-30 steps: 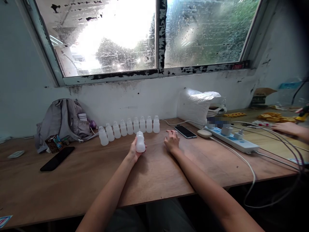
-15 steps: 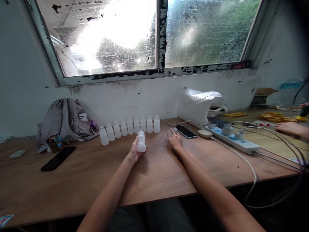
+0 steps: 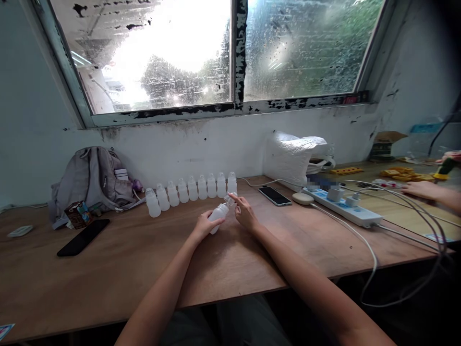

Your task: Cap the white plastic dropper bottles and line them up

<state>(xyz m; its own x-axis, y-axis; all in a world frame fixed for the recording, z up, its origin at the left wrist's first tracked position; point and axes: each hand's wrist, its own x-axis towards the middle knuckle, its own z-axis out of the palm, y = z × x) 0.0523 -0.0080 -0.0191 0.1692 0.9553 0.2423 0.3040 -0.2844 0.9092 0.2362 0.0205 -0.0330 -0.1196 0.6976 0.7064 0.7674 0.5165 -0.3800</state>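
Note:
My left hand (image 3: 206, 224) is wrapped round a frosted white baby bottle (image 3: 217, 214), tilted with its top toward the upper right. At that top, my right hand (image 3: 246, 213) pinches a clear dome-shaped cap (image 3: 229, 196). The cap meets or almost meets the bottle's neck; I cannot tell whether it is seated. Behind my hands, several similar bottles (image 3: 183, 190) stand upright in a slanting row, clear caps on top.
On the left lie a grey backpack (image 3: 94, 180), a small carton (image 3: 78, 215) and a black phone (image 3: 83, 238). Rightward are another phone (image 3: 275, 196), a round white charger (image 3: 302, 198), a power strip (image 3: 342, 206) with cables and a white padded bag (image 3: 290, 156). A co-worker's hand (image 3: 419, 190) rests beyond.
My right hand has moved left from beside the phone, bringing the clear cap to the bottle. My left hand has tilted the bottle from upright toward the right.

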